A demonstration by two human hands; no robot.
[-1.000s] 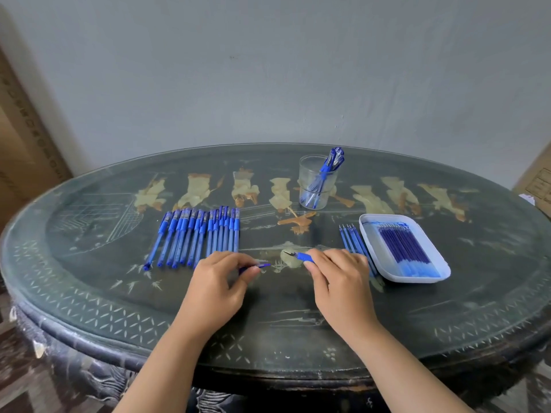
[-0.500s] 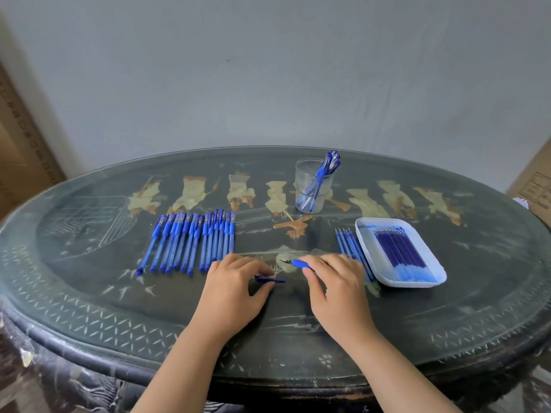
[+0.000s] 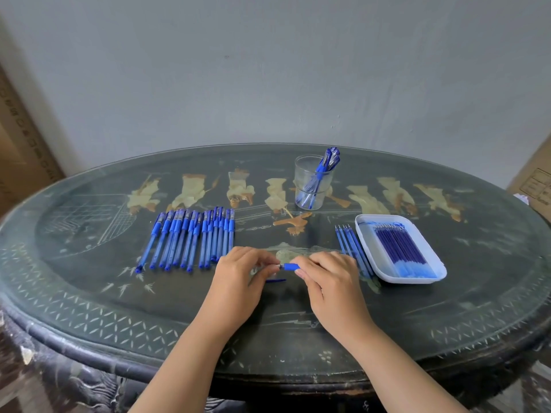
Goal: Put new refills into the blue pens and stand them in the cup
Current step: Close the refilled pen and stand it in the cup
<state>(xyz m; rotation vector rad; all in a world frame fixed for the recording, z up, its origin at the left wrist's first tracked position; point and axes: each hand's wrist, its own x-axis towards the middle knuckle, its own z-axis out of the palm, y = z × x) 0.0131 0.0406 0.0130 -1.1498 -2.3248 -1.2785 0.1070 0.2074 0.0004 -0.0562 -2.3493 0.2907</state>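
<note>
Centrally, left hand [image 3: 238, 278] and right hand [image 3: 331, 281] pinch a blue pen [image 3: 290, 266], silver tip showing, between their fingers; pen row [image 3: 190, 236] lies left of them, refill tray [image 3: 366, 248] right, cup [image 3: 304, 174] beyond, worktop edge [image 3: 283, 378] nearer.

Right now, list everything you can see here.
table: one, dark, oval
cup: one, clear, far centre
pens in cup: a few, blue, leaning right
pen row: a dozen or so, blue, left
tray: one, white, right
tray refills: a bundle, blue, in tray
loose refills: about four, blue, left of tray
held pen: one, blue, between both hands
loose blue piece: one, on table below hands
cardboard boxes: two, brown, far left and far right
left hand: fingers pinch held pen's tip
right hand: fingers grip held pen
</note>
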